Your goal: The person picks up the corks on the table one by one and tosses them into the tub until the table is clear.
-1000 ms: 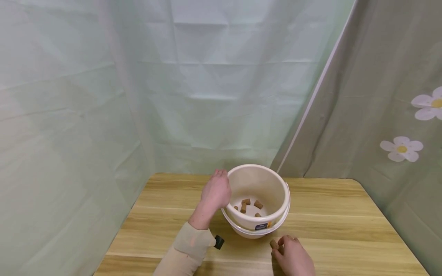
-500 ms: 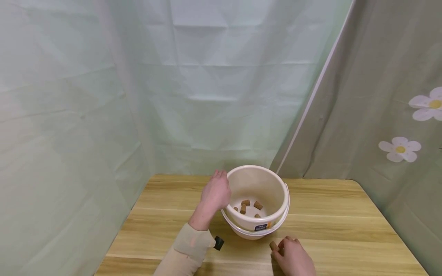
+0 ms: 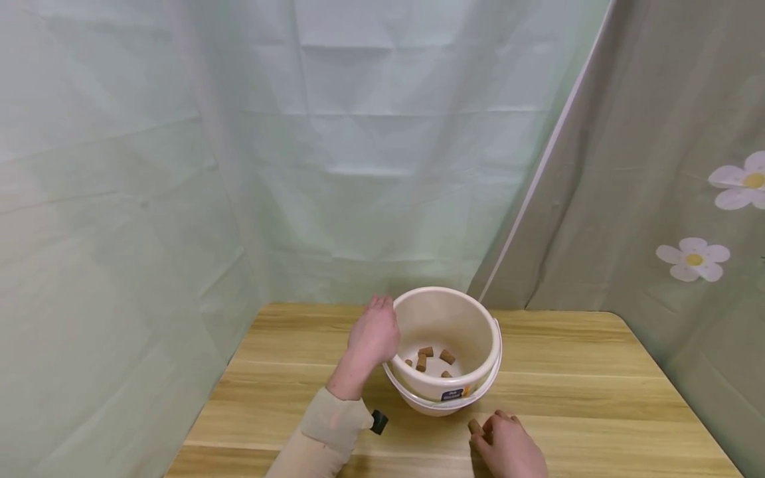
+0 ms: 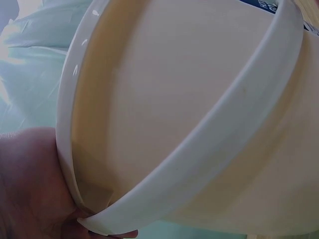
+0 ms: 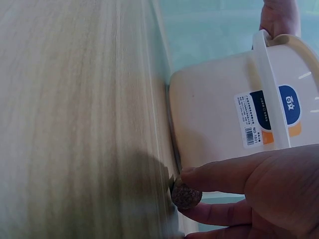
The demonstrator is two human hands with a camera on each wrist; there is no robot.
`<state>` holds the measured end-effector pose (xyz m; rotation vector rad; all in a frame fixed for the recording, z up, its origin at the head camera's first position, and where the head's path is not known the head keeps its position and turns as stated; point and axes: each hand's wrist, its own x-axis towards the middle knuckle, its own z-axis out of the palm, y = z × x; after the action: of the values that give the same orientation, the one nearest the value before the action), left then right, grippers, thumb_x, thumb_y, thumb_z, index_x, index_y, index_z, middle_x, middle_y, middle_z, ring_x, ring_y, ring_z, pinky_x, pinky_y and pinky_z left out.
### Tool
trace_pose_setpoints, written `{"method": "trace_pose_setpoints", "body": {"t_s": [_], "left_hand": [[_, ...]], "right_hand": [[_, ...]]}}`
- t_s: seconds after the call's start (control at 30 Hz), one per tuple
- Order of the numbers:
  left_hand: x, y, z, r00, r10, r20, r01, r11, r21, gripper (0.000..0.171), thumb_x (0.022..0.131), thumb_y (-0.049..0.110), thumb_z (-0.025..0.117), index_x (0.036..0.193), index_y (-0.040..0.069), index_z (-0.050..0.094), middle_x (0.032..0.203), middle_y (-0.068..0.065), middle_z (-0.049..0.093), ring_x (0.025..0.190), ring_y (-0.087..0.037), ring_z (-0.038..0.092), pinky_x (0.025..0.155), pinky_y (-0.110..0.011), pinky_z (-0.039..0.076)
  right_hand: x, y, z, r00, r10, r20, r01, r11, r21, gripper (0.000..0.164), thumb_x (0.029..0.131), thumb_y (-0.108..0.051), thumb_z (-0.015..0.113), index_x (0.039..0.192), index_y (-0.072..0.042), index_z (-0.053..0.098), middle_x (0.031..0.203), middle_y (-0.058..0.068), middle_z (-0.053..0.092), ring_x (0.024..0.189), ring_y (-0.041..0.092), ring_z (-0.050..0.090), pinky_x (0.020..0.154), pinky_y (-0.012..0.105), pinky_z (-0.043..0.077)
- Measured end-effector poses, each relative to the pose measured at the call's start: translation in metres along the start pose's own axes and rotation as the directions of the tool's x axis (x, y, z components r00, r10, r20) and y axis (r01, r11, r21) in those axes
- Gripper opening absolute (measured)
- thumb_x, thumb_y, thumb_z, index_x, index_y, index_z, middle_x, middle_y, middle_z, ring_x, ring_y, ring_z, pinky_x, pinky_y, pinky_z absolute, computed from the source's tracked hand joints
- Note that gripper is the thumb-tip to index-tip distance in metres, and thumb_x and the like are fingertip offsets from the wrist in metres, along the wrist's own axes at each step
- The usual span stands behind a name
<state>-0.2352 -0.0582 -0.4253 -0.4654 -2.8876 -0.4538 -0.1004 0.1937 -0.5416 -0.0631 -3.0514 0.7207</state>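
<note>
A cream plastic bucket (image 3: 439, 315) stands on the wooden table, its white carrying handle (image 4: 199, 134) lowered around the outside. At the bucket's left side my left hand (image 3: 375, 333) grips the rim; most of its fingertips are hidden in the head view. Several brown corks (image 3: 447, 356) lie scattered on the bucket's floor. In front of the bucket, to the right, my right hand (image 3: 511, 446) pinches another cork (image 5: 186, 193) between thumb and fingers, low at the tabletop. The right wrist view shows this cork end-on, near the bucket's base.
Wood-grain table (image 3: 580, 392) extends on both sides of the bucket. A small black object (image 3: 378, 422) shows by the left cuff. Pale green curtain (image 3: 382, 166) hangs behind and to the left; a grey-green curtain with white flowers (image 3: 693, 259) borders the right.
</note>
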Motion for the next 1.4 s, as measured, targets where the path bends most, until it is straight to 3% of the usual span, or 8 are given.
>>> {"method": "trace_pose_setpoints", "body": {"t_s": [0.73, 1.17, 1.4], "left_hand": [[0.002, 0.003, -0.005, 1.0, 0.005, -0.001, -0.005, 1.0, -0.005, 0.045, 0.11, 0.004, 0.041, 0.149, -0.018, 0.048, 0.153, -0.031, 0.053, 0.149, -0.045, 0.044, 0.126, -0.048, 0.031], [0.002, 0.003, -0.004, 1.0, 0.025, 0.004, -0.026, 0.999, 0.048, 0.046, 0.108, 0.003, 0.045, 0.148, -0.019, 0.049, 0.152, -0.031, 0.054, 0.148, -0.044, 0.046, 0.127, -0.047, 0.031], [0.0, 0.002, -0.003, 1.0, 0.031, 0.003, -0.032, 0.997, 0.066, 0.045, 0.108, 0.004, 0.047, 0.148, -0.017, 0.05, 0.152, -0.03, 0.055, 0.148, -0.044, 0.046, 0.127, -0.048, 0.031]], "right_hand": [[0.001, 0.003, -0.005, 1.0, 0.005, 0.008, -0.005, 1.0, 0.002, 0.027, 0.092, -0.035, 0.081, 0.087, -0.011, 0.07, 0.082, 0.0, 0.063, 0.076, 0.019, 0.06, 0.064, 0.045, 0.056], [-0.001, 0.005, -0.014, 0.999, 0.037, 0.03, -0.037, 0.999, 0.011, 0.028, 0.093, -0.037, 0.08, 0.092, -0.01, 0.071, 0.085, 0.002, 0.064, 0.076, 0.02, 0.061, 0.063, 0.047, 0.055], [-0.002, 0.007, -0.018, 0.999, 0.047, 0.011, -0.047, 0.998, 0.028, 0.026, 0.092, -0.036, 0.08, 0.092, -0.011, 0.07, 0.082, 0.002, 0.064, 0.07, 0.018, 0.057, 0.058, 0.043, 0.051]]}}
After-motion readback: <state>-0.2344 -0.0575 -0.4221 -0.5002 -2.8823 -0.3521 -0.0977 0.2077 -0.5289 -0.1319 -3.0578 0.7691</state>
